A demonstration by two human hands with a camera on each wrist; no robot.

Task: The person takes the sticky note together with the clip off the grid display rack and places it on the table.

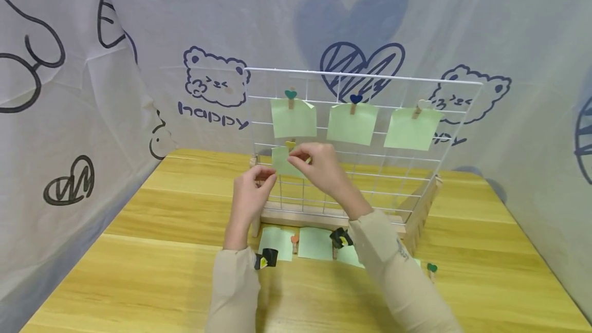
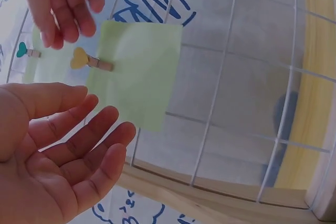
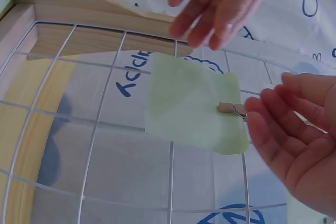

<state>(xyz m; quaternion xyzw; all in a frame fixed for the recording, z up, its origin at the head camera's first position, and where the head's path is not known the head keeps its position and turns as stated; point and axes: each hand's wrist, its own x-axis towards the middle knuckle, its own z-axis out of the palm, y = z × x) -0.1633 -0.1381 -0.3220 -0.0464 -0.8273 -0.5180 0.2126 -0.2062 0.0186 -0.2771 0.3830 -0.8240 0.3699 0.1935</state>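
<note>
**Materials and surface finish**

You see a thin white-coated wire grid (image 1: 370,132) in a pale, matt wooden base (image 1: 324,216). The green note (image 2: 137,72) is matt paper, held by a small wooden peg (image 2: 89,61). The counter (image 1: 139,251) shows smooth wood grain; the backdrop (image 1: 139,40) is printed cloth.

I see open surface (image 1: 139,251) on the near left; wire grid (image 1: 416,168) blocks the far side, loose notes (image 1: 314,243) and clips (image 1: 432,268) clutter its near foot.
</note>
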